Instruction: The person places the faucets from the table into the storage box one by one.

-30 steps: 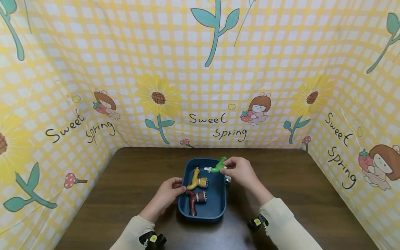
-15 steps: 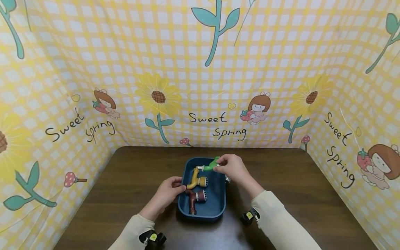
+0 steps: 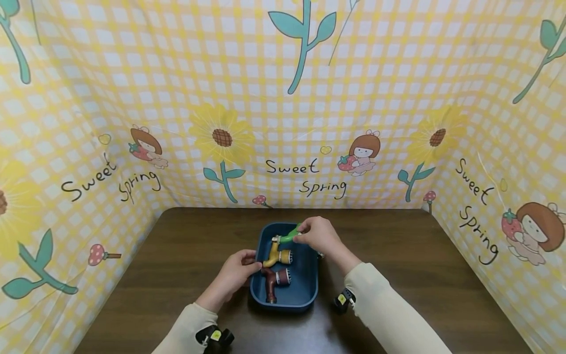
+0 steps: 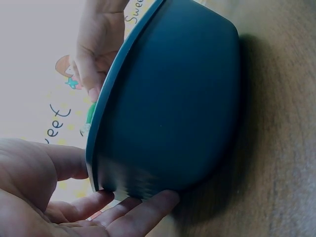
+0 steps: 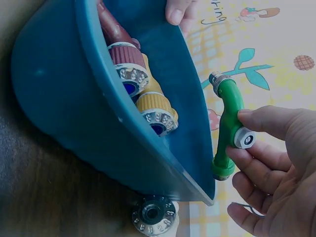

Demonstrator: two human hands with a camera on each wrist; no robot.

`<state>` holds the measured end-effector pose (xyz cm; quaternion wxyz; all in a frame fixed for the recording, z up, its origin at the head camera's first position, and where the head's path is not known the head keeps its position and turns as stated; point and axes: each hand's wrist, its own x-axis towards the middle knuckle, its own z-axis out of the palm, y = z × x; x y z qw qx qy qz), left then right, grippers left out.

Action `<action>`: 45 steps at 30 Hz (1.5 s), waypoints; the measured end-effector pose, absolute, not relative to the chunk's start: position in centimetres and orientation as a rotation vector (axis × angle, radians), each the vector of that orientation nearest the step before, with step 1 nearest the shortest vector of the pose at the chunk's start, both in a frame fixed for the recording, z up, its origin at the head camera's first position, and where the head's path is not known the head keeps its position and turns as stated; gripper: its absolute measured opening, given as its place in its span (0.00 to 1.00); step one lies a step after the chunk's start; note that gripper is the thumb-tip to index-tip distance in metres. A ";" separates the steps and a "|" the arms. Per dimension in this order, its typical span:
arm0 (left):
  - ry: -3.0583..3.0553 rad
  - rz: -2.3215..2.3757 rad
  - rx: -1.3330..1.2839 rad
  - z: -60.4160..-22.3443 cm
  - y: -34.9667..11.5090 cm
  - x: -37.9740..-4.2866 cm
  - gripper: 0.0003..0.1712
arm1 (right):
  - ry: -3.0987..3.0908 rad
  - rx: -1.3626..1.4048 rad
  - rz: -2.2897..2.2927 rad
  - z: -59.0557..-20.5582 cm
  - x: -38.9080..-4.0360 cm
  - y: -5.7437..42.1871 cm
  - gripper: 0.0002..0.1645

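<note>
My right hand (image 3: 322, 236) pinches a green tap (image 5: 229, 116) by its middle between thumb and fingers. It hangs over the far end of a blue plastic basin (image 3: 302, 290), its metal-tipped end close above a yellow tap (image 3: 273, 255). That yellow tap lies inside the basin, with a maroon tap (image 3: 270, 286) nearer the front. Both have ridged, silver-trimmed knobs turned to the right. My left hand (image 3: 236, 273) grips the basin's left rim; in the left wrist view the thumb is at the rim and the fingers lie along the outer wall.
A silver knob-shaped part with a dark centre (image 5: 154, 215) sits on the dark wooden table (image 3: 398, 275), just outside the basin's right wall. A yellow checked cloth (image 3: 283, 132) with printed flowers rises behind the table and along both sides.
My right hand has carried the green tap leftward from above the basin's right rim to over the far end of the yellow tap. The left hand has kept its grip on the rim.
</note>
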<state>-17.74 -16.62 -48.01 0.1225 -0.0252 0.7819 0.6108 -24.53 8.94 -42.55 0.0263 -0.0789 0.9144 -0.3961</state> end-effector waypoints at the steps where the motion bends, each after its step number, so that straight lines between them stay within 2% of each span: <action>1: 2.282 1.782 -0.073 -48.0 -16.6 -17.7 0.23 | 2.827 -0.242 -1.211 -42.6 -24.6 8.8 0.11; 45: 2.297 1.756 -0.078 -48.3 -16.7 -17.9 0.22 | 2.897 -0.217 -1.003 -44.4 -25.0 5.7 0.10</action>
